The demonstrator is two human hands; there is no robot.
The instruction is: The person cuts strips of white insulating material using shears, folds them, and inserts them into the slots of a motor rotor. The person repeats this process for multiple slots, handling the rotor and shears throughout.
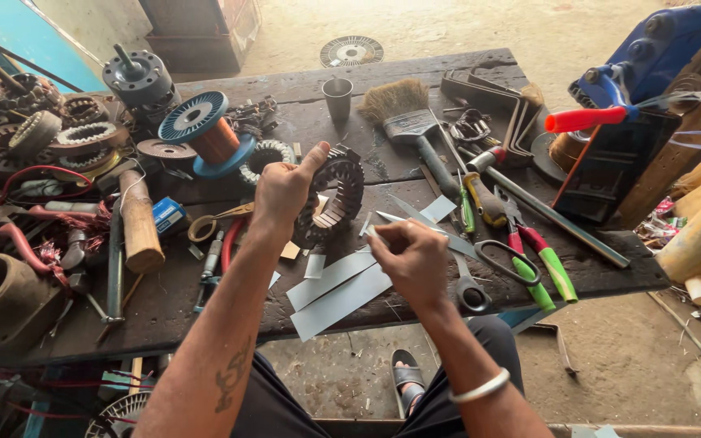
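Head view is showing the left hand (pixel 283 192) gripping a stator core (pixel 331 195) upright above the workbench (pixel 415 73) — slots facing the right hand (pixel 410 258), which is pinching a grey paper strip (pixel 379 235) alongside.

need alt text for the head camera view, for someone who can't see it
A person's left hand holds a ring-shaped slotted motor core upright over a dark workbench while the right hand pinches a thin grey paper strip beside it. Around them lie more grey strips, scissors, pliers, a brush and a copper wire spool.
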